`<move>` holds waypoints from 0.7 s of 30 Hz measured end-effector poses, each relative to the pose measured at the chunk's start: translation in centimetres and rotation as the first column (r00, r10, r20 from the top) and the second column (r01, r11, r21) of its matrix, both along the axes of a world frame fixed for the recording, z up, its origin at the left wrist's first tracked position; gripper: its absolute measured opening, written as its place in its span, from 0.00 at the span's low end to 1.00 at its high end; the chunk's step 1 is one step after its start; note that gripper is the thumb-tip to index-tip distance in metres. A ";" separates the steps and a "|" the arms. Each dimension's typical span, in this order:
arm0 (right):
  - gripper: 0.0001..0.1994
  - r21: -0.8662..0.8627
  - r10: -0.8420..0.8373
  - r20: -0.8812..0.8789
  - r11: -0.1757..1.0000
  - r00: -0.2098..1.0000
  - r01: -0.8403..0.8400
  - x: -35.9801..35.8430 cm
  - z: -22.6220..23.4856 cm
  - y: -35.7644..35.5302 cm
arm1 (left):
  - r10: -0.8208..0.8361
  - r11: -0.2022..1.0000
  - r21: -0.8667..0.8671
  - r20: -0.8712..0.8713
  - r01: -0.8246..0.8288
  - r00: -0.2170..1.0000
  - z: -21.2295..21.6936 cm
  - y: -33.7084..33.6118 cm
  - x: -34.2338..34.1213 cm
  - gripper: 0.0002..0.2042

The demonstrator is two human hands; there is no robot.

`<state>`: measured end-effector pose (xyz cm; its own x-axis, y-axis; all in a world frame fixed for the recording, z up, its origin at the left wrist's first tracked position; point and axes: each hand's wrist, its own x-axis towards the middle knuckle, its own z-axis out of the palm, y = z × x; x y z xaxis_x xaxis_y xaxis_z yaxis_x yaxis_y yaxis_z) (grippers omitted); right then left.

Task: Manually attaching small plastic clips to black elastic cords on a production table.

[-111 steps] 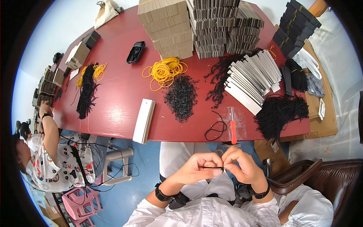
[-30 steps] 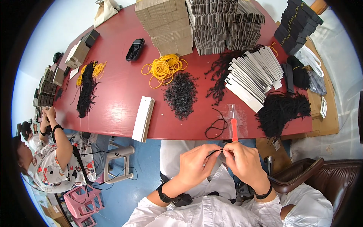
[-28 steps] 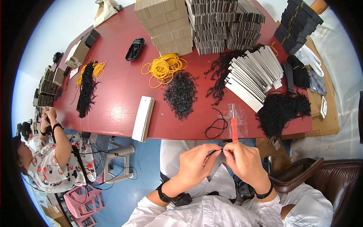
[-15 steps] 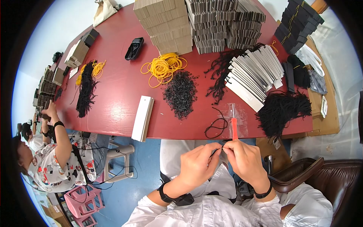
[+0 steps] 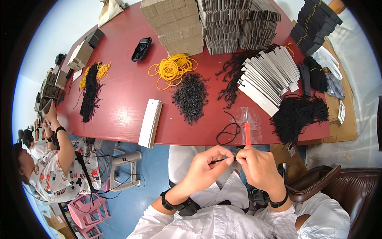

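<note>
In front of my lap, just off the table edge, both hands meet fingertip to fingertip. My left hand is closed on a thin black cord, part of which shows across its fingers. The fingers of my right hand pinch at the same spot; the cord's end there is mostly hidden. A tool with an orange-red handle and thin metal shaft lies on clear plastic just beyond my right hand, which overlaps the handle's end. To its left lies a loose looped black cord.
On the red table are a pile of small black pieces, yellow elastic bands, a white card stack, fanned white strips, black cord bundles and tall cardboard stacks. A co-worker sits at left.
My left hand's fingers have opened out and shifted slightly, so more of the black cord shows across them. My right hand stays nearly in place, still pinching. The co-worker's hands have moved slightly.
</note>
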<state>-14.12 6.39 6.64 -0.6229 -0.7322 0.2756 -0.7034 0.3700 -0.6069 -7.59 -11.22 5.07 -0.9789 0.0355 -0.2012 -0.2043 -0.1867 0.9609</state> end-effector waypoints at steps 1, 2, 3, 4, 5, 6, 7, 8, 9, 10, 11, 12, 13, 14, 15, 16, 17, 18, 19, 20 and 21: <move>0.09 -0.017 -0.027 -0.011 0.999 1.000 0.027 0.0 0.0 -0.1 | 0.045 0.998 -0.050 0.005 -0.045 0.999 0.1 0.2 0.1 0.05; 0.09 -0.035 -0.054 -0.022 0.998 0.998 0.053 0.1 0.0 -0.3 | 0.046 0.998 -0.050 0.007 -0.046 0.999 0.2 0.4 0.2 0.05; 0.09 -0.034 -0.054 -0.023 0.998 0.998 0.054 0.1 0.0 -0.3 | 0.089 0.971 -0.211 -0.107 -0.110 0.990 0.3 0.5 0.3 0.05; 0.10 -0.035 -0.066 -0.031 0.997 0.997 0.065 0.1 0.0 -0.4 | 0.111 0.915 -0.358 -0.224 -0.187 0.968 0.4 0.6 0.3 0.06; 0.10 -0.036 -0.078 -0.039 0.996 0.996 0.076 0.1 0.1 -0.4 | 0.111 0.915 -0.357 -0.224 -0.187 0.968 0.3 0.8 0.4 0.06; 0.10 -0.035 -0.077 -0.040 0.996 0.996 0.076 0.2 0.1 -0.5 | 0.126 0.878 -0.411 -0.298 -0.246 0.946 0.3 1.1 0.4 0.06; 0.10 -0.047 -0.085 -0.046 0.995 0.995 0.083 0.2 0.1 -0.5 | 0.134 0.835 -0.457 -0.370 -0.306 0.919 0.2 1.2 0.4 0.07; 0.10 -0.059 -0.093 -0.053 0.994 0.994 0.090 0.2 0.1 -0.6 | 0.135 0.835 -0.457 -0.370 -0.306 0.919 0.2 1.2 0.4 0.07; 0.10 -0.059 -0.093 -0.053 0.994 0.994 0.090 0.2 0.1 -0.6 | 0.129 0.833 -0.460 -0.380 -0.308 0.916 0.1 1.3 0.4 0.07; 0.10 -0.078 -0.102 -0.049 0.992 0.994 0.098 0.2 0.1 -0.6 | 0.123 0.831 -0.462 -0.390 -0.309 0.913 0.0 1.3 0.4 0.07; 0.10 -0.097 -0.111 -0.044 0.990 0.993 0.106 0.3 0.0 -0.7 | 0.123 0.831 -0.462 -0.390 -0.310 0.913 0.0 1.4 0.4 0.07; 0.10 -0.097 -0.111 -0.044 0.990 0.993 0.106 0.3 -0.1 -0.6 | 0.136 0.823 -0.466 -0.394 -0.325 0.909 0.0 1.6 0.4 0.07; 0.10 -0.117 -0.111 -0.036 0.987 0.993 0.106 0.3 -0.4 -0.6 | 0.148 0.815 -0.469 -0.399 -0.340 0.905 -0.1 1.7 0.4 0.07; 0.10 -0.138 -0.110 -0.028 0.985 0.993 0.106 0.3 -0.5 -0.6 | 0.148 0.815 -0.469 -0.399 -0.340 0.905 -0.1 1.7 0.5 0.07; 0.10 -0.138 -0.110 -0.027 0.985 0.994 0.105 0.3 -0.5 -0.7 | 0.147 0.809 -0.476 -0.402 -0.344 0.904 0.0 1.7 0.5 0.07; 0.10 -0.133 -0.113 -0.031 0.985 0.993 0.108 0.4 -0.4 -0.7 | 0.146 0.803 -0.484 -0.405 -0.347 0.903 0.0 1.7 0.5 0.06; 0.10 -0.129 -0.115 -0.035 0.986 0.993 0.110 0.4 -0.4 -0.7 | 0.147 0.803 -0.484 -0.404 -0.347 0.903 0.0 1.7 0.4 0.06; 0.10 -0.129 -0.114 -0.035 0.986 0.993 0.109 0.4 -0.4 -0.7 | 0.146 0.797 -0.485 -0.423 -0.360 0.894 -0.1 1.7 0.4 0.06; 0.09 -0.124 -0.113 -0.030 0.986 0.993 0.108 0.5 -0.4 -0.7 | 0.146 0.791 -0.485 -0.441 -0.372 0.885 -0.2 1.7 0.4 0.06; 0.09 -0.118 -0.111 -0.025 0.987 0.994 0.107 0.5 -0.5 -0.7 | 0.147 0.790 -0.486 -0.441 -0.373 0.886 -0.1 1.6 0.4 0.06; 0.09 -0.118 -0.111 -0.025 0.987 0.994 0.107 0.5 -0.4 -0.7 | 0.133 0.781 -0.517 -0.411 -0.351 0.902 0.1 1.6 0.5 0.06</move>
<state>-13.62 5.65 6.21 -0.6871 -0.6222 0.3753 -0.6819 0.3737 -0.6288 -7.14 -9.61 5.15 -0.9461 -0.2256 0.2323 0.1229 0.4137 0.9021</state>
